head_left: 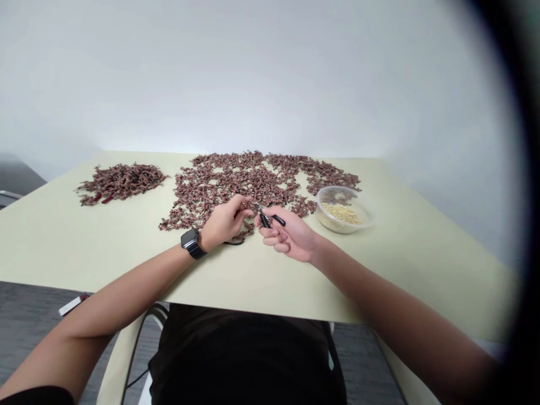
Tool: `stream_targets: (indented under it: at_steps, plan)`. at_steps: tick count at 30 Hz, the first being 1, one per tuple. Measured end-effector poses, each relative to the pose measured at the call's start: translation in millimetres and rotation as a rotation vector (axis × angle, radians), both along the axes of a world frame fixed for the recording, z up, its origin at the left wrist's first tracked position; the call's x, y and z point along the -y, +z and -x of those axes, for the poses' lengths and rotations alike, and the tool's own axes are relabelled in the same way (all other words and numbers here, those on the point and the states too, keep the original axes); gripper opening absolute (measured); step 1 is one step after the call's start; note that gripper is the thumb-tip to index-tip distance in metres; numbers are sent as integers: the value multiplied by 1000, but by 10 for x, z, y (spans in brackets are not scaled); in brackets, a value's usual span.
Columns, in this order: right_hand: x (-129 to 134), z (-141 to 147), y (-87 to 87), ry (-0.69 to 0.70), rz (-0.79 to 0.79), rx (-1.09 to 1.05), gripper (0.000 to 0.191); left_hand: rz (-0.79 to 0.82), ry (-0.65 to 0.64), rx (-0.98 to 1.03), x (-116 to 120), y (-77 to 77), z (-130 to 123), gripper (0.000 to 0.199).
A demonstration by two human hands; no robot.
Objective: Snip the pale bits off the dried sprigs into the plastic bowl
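My right hand [291, 236] is closed around a small pair of pliers [265, 219] with black handles. Their metal jaws point up and left, close to the fingertips of my left hand [225, 222]. The left fingers are pinched together at the jaws; whatever lies between them is too small to make out. A black watch sits on the left wrist. Just beyond both hands spreads a wide layer of small reddish-brown pieces [236, 183], and some lie under the left hand.
To the left lies a separate heap of reddish-brown pieces [122, 183]. A clear round plastic tub [337, 226] with small yellow bits [343, 214] stands right of my right hand. The pale table [261, 287] backs onto a white wall [253, 73].
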State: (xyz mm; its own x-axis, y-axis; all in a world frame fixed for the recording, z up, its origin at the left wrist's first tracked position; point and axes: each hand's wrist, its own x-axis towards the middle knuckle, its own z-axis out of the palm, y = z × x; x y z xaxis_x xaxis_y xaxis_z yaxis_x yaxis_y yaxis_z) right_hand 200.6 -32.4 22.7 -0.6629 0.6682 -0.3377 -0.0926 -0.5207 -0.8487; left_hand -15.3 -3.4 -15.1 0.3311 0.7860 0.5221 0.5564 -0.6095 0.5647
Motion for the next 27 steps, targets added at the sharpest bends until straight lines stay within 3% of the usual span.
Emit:
stream_targets:
  at_steps: [2, 5, 7, 9, 16, 27]
  plan:
    - [-16, -10, -36, -123, -228, 143, 30, 99, -8, 119, 9, 26, -23, 28]
    - [-28, -18, -109, -336, -783, 484, 26, 335, -85, 347, 30, 67, -58, 36]
    - [-40, -38, -147, -375, -1077, 691, 22, 460, -148, 455, 33, 89, -67, 41]
    - [-57, -67, -173, -356, -1221, 819, 19, 539, -204, 532, 26, 103, -65, 42]
    - [-84, -118, -224, -279, -1358, 910, 18, 727, -305, 674, -7, 103, -53, 39]
    - [-66, -125, -207, -269, -1382, 948, 18, 797, -355, 737, 13, 113, -48, 29]
